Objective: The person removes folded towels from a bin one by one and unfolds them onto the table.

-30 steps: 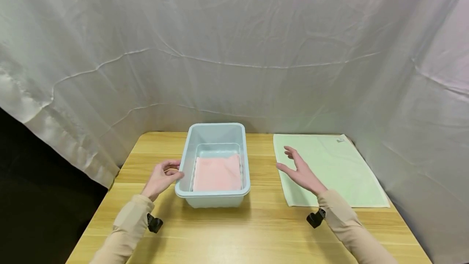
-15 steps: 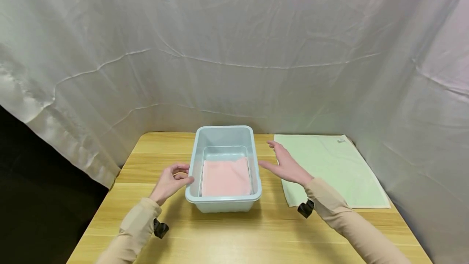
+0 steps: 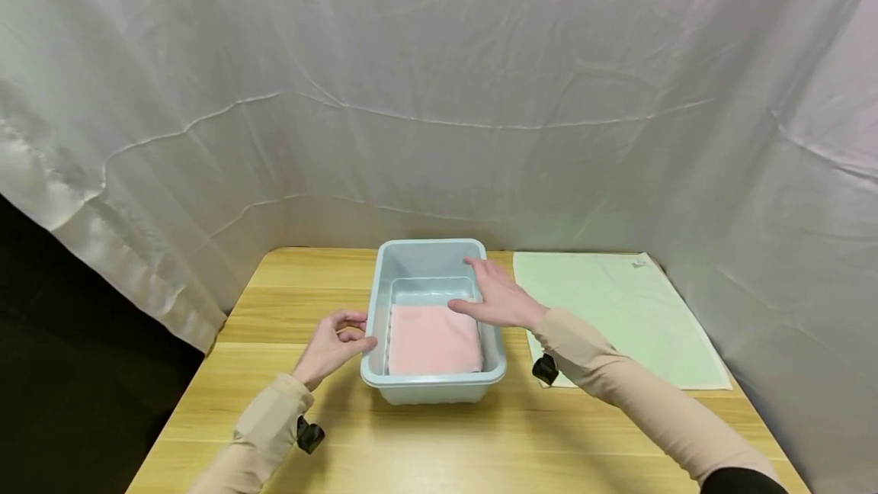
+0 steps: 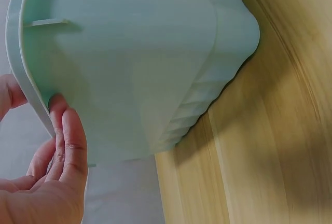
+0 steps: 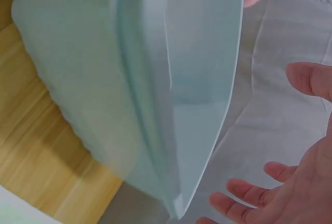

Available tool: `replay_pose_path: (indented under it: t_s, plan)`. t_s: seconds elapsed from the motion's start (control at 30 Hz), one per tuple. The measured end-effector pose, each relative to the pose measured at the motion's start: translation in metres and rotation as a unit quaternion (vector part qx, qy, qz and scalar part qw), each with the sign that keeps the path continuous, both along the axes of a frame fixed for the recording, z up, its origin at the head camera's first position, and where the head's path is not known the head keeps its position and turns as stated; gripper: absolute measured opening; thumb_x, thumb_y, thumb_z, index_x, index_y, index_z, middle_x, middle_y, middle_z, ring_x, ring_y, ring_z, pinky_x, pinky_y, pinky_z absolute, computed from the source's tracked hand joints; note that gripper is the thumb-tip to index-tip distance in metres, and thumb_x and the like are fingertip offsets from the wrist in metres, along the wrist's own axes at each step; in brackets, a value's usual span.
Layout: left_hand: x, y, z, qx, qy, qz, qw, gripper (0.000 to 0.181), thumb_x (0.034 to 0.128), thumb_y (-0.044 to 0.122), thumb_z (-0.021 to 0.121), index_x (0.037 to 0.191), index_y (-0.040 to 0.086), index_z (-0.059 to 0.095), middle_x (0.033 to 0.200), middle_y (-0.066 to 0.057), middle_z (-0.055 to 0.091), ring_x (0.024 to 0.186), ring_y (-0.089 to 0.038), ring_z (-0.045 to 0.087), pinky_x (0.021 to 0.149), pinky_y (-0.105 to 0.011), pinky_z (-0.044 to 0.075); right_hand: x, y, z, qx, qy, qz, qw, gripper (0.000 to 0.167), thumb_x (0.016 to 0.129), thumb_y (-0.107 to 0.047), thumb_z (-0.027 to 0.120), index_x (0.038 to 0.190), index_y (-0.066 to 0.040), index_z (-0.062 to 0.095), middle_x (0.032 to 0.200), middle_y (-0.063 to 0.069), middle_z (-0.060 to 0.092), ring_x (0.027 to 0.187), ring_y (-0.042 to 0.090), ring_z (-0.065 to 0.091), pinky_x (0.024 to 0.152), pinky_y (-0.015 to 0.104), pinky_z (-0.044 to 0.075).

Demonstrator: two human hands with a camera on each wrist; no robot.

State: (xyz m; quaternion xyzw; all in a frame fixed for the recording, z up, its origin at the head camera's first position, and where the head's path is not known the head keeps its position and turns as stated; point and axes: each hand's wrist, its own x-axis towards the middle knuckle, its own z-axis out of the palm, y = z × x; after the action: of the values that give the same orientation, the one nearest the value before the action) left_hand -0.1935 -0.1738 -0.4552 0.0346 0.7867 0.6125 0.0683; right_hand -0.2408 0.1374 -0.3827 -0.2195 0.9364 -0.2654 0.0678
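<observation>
A light blue plastic basin (image 3: 434,380) stands on the table, with a folded pink cloth (image 3: 434,339) lying flat on its bottom. My left hand (image 3: 332,348) grips the basin's left rim. In the left wrist view, the fingers (image 4: 74,146) lie under the rim against the outer wall, and the thumb is on the inner side. Over the basin's right side hovers my right hand (image 3: 502,300), fingers spread and thumb apart, holding nothing. The right wrist view shows this right hand (image 5: 301,182) apart from the basin's rim (image 5: 161,79).
A pale green cloth (image 3: 604,311) with a small tag lies spread on the right of the wooden table (image 3: 425,448). Grey-white curtains (image 3: 439,97) hang behind and at the sides. A dark area (image 3: 75,357) lies beyond the table's left edge.
My left hand has drawn the basin, with the pink cloth inside, to the right and slightly nearer. My right hand has moved left from above the green cloth to over the basin's right side.
</observation>
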Motion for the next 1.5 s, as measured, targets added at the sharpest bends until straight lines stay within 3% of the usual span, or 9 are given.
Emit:
replay_pose_path:
  t_s: [0.23,0.4,0.57,0.8,0.93,1.13,1.5]
  plan:
    - [0.003,0.008,-0.001,0.005,-0.001,0.002,1.0000,0.050,0.0831,0.002,0.076,0.127,-0.009,0.054,0.119,-0.023,0.062,0.085,-0.011,0.065,0.074,-0.018,0.056,-0.006,-0.024,-0.002,0.066,-0.011,0.009,0.9977,0.087,0.093,-0.053,0.061,0.157,-0.005,0.025,0.158,0.018,0.036,0.145,0.038,0.037,0.116,0.054,0.039]
    - [0.006,0.011,0.000,0.008,-0.007,0.000,0.9999,0.051,0.0827,0.003,0.076,0.127,-0.009,0.054,0.119,-0.022,0.062,0.085,-0.012,0.066,0.074,-0.018,0.056,-0.012,-0.039,-0.008,0.098,-0.019,0.015,0.9949,0.087,0.093,-0.053,0.062,0.157,-0.005,0.025,0.157,0.019,0.036,0.145,0.039,0.036,0.119,0.053,0.035]
    - [0.009,0.014,0.001,0.012,-0.010,-0.009,0.9998,0.051,0.0836,0.003,0.076,0.128,-0.009,0.053,0.119,-0.023,0.061,0.085,-0.013,0.066,0.074,-0.019,0.056,-0.018,-0.053,-0.017,0.126,-0.018,0.015,0.9918,0.089,0.092,-0.055,0.063,0.157,-0.006,0.025,0.156,0.020,0.037,0.145,0.039,0.036,0.120,0.055,0.034]
    - [0.011,0.018,0.001,0.020,-0.011,-0.010,0.9997,0.051,0.0844,0.003,0.075,0.128,-0.009,0.053,0.119,-0.022,0.061,0.084,-0.012,0.066,0.074,-0.019,0.056,-0.024,-0.071,-0.034,0.163,-0.024,0.000,0.9864,0.086,0.090,-0.057,0.064,0.154,-0.008,0.031,0.149,0.019,0.044,0.138,0.036,0.043,0.111,0.055,0.042]
    - [0.012,0.019,0.000,0.023,-0.011,-0.008,0.9996,0.050,0.0852,0.004,0.075,0.129,-0.009,0.053,0.119,-0.022,0.061,0.083,-0.012,0.067,0.075,-0.019,0.055,-0.025,-0.079,-0.046,0.178,-0.033,-0.013,0.9834,0.087,0.090,-0.058,0.063,0.154,-0.008,0.031,0.154,0.019,0.041,0.143,0.037,0.039,0.118,0.057,0.036]
    - [0.013,0.020,-0.001,0.025,-0.012,-0.001,0.9996,0.049,0.0852,0.003,0.074,0.128,-0.009,0.054,0.120,-0.024,0.061,0.084,-0.012,0.067,0.075,-0.019,0.055,-0.031,-0.090,-0.067,0.206,-0.062,-0.031,0.9761,0.092,0.092,-0.060,0.059,0.159,-0.009,0.022,0.165,0.020,0.024,0.154,0.037,0.024,0.126,0.058,0.022]
    - [0.012,0.020,-0.001,0.025,-0.019,0.010,0.9995,0.048,0.0836,0.002,0.075,0.126,-0.009,0.055,0.118,-0.022,0.062,0.082,-0.013,0.067,0.073,-0.019,0.055,-0.038,-0.101,-0.099,0.228,-0.083,-0.049,0.9689,0.096,0.092,-0.063,0.057,0.161,-0.010,0.017,0.169,0.015,0.019,0.157,0.032,0.019,0.127,0.056,0.021]
